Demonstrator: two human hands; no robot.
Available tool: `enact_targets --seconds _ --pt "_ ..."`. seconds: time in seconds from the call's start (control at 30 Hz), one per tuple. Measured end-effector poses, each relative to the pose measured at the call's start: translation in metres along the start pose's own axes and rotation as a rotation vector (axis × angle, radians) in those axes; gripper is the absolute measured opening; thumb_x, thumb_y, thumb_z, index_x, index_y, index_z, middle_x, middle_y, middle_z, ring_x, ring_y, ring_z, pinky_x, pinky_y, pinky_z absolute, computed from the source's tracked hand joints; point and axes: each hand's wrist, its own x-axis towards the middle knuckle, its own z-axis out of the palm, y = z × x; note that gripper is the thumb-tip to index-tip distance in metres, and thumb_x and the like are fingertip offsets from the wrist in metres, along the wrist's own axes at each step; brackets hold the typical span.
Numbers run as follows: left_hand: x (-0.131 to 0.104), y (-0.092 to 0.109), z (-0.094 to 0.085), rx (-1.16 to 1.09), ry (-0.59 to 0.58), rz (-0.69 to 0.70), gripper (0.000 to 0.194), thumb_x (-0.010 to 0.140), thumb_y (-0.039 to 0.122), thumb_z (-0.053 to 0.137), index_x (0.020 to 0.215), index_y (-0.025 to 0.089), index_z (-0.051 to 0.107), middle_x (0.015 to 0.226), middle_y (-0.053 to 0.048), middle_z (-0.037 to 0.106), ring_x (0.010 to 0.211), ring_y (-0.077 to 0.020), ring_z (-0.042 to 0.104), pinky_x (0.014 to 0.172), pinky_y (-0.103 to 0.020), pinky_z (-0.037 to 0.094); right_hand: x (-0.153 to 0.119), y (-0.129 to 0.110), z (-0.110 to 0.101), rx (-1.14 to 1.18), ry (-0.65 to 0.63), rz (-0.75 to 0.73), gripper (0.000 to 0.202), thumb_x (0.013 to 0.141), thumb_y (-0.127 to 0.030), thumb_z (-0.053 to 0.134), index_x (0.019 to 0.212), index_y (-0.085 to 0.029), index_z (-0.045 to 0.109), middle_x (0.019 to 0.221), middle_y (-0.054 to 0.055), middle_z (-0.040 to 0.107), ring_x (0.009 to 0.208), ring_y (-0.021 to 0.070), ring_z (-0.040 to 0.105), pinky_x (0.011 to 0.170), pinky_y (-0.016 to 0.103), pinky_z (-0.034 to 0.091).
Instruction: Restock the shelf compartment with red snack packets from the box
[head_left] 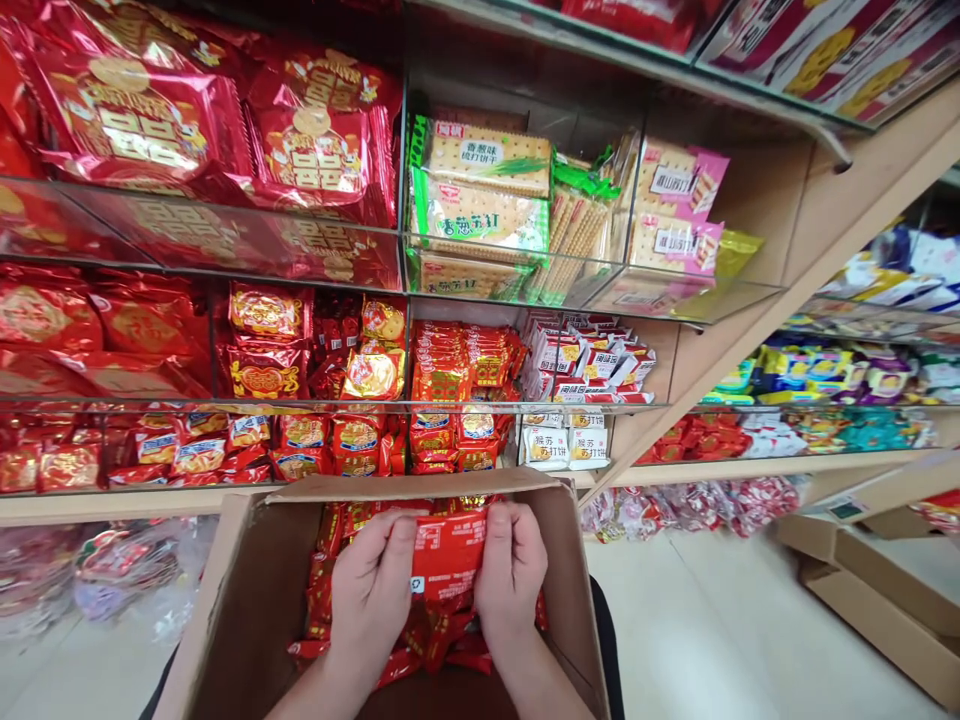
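Observation:
Between my two hands is a red snack packet [448, 560], with white print on the side facing me. My left hand [375, 575] pinches its left end, thumb on top. At its right end, my right hand [511, 565] grips with thumb and curled fingers. Both hands are over an open cardboard box [255, 600]. More red packets with gold print [435, 640] lie loose in the box, beneath and around my hands, partly hidden by them.
Shelves ahead carry red biscuit packets [270, 370], green-edged cracker packs [484, 215] and white-and-red packets [589, 360] behind clear dividers. Plastic bags [124, 565] lie under the lowest shelf at left. Another open cardboard box [877, 600] stands on the floor at right.

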Motion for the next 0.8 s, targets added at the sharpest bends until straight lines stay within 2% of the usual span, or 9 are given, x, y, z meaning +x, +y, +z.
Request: enact_targets --seconds 0.1,0.17,0.23,0.33,0.43,0.5,0.6,0.7,0.8 --pt "0.005 0.001 0.001 -0.058 -0.072 -0.071 0.031 0.073 0.049 0.05 0.07 0.021 0.061 0.06 0.002 0.057 0.059 -0.0137 0.049 0.056 -0.023 0.042 0.006 -0.005 -0.003 0.041 0.005 0.057 0.027 0.087 -0.034 0.038 0.065 -0.02 0.045 0.057 -0.003 0.048 0.054 0.0101 0.044 0.051 0.021 0.038" --pt "0.008 0.0 0.001 -0.099 -0.153 -0.2 0.037 0.072 0.055 0.048 0.078 0.02 0.061 0.066 0.001 0.062 0.065 -0.0158 0.053 0.061 -0.025 0.044 0.011 -0.005 -0.009 0.01 -0.025 -0.006 0.025 0.087 -0.029 0.038 0.066 -0.02 0.046 0.057 -0.003 0.048 0.053 0.0097 0.044 0.051 0.021 0.038" --pt "0.01 0.002 -0.001 -0.178 -0.24 -0.4 0.047 0.073 0.061 0.04 0.093 0.022 0.059 0.083 -0.002 0.066 0.077 -0.0188 0.058 0.071 -0.03 0.047 0.018 -0.005 -0.018 -0.085 -0.081 -0.231 0.018 0.086 -0.023 0.04 0.072 -0.02 0.051 0.06 -0.002 0.051 0.055 0.0101 0.046 0.052 0.022 0.039" --pt "0.012 0.01 -0.005 -0.475 -0.478 -0.766 0.057 0.074 0.065 0.029 0.11 0.026 0.05 0.104 -0.006 0.064 0.086 -0.0213 0.061 0.076 -0.038 0.048 0.023 -0.006 -0.032 -0.218 -0.22 -0.663 0.013 0.082 -0.02 0.049 0.092 -0.023 0.057 0.067 0.0 0.054 0.061 0.0124 0.049 0.054 0.025 0.04" --pt "0.012 0.018 -0.009 -0.684 -0.573 -0.866 0.042 0.074 0.044 0.051 0.113 0.029 0.049 0.107 -0.003 0.064 0.076 -0.0167 0.064 0.069 -0.033 0.051 0.015 -0.008 -0.038 -0.257 -0.347 -0.858 0.021 0.079 -0.032 0.054 0.099 -0.027 0.058 0.073 0.002 0.057 0.072 0.0161 0.051 0.069 0.035 0.044" --pt "0.012 0.019 -0.01 -0.68 -0.466 -0.774 0.051 0.069 0.027 0.061 0.117 0.034 0.046 0.11 0.001 0.064 0.083 -0.0152 0.063 0.071 -0.028 0.052 0.004 -0.008 -0.036 -0.223 -0.337 -0.737 0.025 0.082 -0.041 0.047 0.099 -0.027 0.058 0.09 0.006 0.057 0.089 0.0205 0.051 0.084 0.043 0.04" --pt "0.011 0.018 -0.011 -0.668 -0.348 -0.64 0.066 0.068 0.024 0.064 0.124 0.043 0.035 0.117 0.005 0.06 0.103 -0.018 0.058 0.08 -0.028 0.052 -0.01 -0.006 -0.027 -0.03 -0.217 -0.205 0.031 0.083 -0.039 0.044 0.112 -0.028 0.049 0.117 0.008 0.048 0.108 0.0229 0.046 0.089 0.043 0.04" --pt "0.011 0.013 -0.008 -0.694 -0.287 -0.598 0.07 0.067 0.025 0.065 0.125 0.046 0.032 0.118 0.007 0.06 0.105 -0.0175 0.057 0.081 -0.027 0.052 -0.014 -0.001 -0.015 0.277 -0.25 0.302 0.043 0.076 -0.034 0.057 0.115 -0.027 0.042 0.107 0.007 0.057 0.093 0.0188 0.058 0.077 0.034 0.05" --pt "0.01 0.004 -0.008 -0.698 -0.251 -0.638 0.068 0.063 0.023 0.069 0.122 0.039 0.04 0.107 0.004 0.067 0.099 -0.0178 0.06 0.079 -0.027 0.053 -0.01 0.004 -0.012 0.408 -0.322 0.507 0.033 0.07 -0.033 0.063 0.098 -0.023 0.05 0.089 0.005 0.064 0.077 0.0168 0.062 0.069 0.031 0.052"
